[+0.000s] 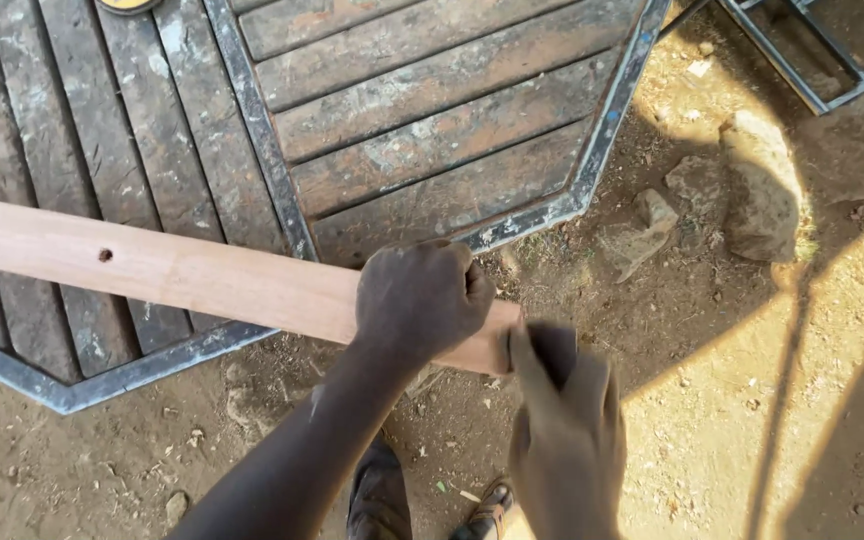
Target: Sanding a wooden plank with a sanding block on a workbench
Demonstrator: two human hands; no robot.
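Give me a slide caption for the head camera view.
Left hand grips a pale wooden plank over a metal-framed slatted panel; right hand blurred at its end.

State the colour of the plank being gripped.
Pale reddish-tan plank, clearest in the head view.

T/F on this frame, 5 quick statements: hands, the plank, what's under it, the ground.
1. The left hand grips the wooden plank near its end. True.
2. The right hand is far from the plank, resting on a rock. False: it is at the plank's end face, blurred; whether it holds anything cannot be told.
3. The plank lies across a table top of grey slats in a metal frame. True.
4. The plank has no holes. False: a small dark hole shows near its left part.
5. Rocks lie on the dirt to the right. True.
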